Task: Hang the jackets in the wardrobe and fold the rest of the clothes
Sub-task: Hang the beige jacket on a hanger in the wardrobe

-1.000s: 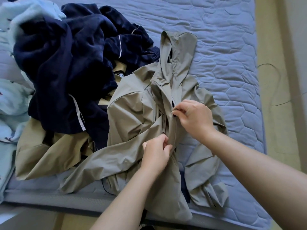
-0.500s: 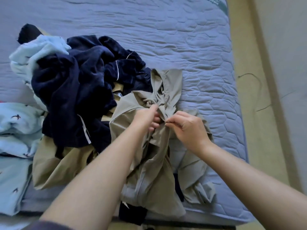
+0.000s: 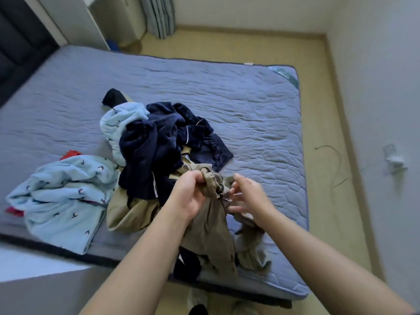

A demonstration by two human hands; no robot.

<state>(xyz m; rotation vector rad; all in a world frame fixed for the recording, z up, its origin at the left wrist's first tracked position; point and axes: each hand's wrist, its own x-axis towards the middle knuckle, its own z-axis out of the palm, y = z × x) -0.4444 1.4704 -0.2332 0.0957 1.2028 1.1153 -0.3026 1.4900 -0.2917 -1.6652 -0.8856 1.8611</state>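
Note:
A khaki hooded jacket (image 3: 210, 233) is lifted off the near edge of the bed, its body hanging down over the mattress side. My left hand (image 3: 189, 194) grips its bunched collar and hood. Just right of it, my right hand (image 3: 247, 196) hovers blurred with fingers spread, holding nothing. Behind the jacket lies a heap of clothes: a dark navy fleece garment (image 3: 156, 153) with white piping, a tan garment (image 3: 127, 214) under it, and light blue patterned clothes (image 3: 66, 196) to the left.
The bed (image 3: 250, 114) has a blue-grey quilted cover and fills most of the view. Tan floor runs along its right side, with a thin cable (image 3: 336, 164) and a white object (image 3: 394, 160) by the wall. Grey curtains (image 3: 159, 14) hang at the back.
The view has pulled back and up, showing the whole bed. My left hand has gathered the jacket's collar and raised it. My right hand has let go of the fabric and opened.

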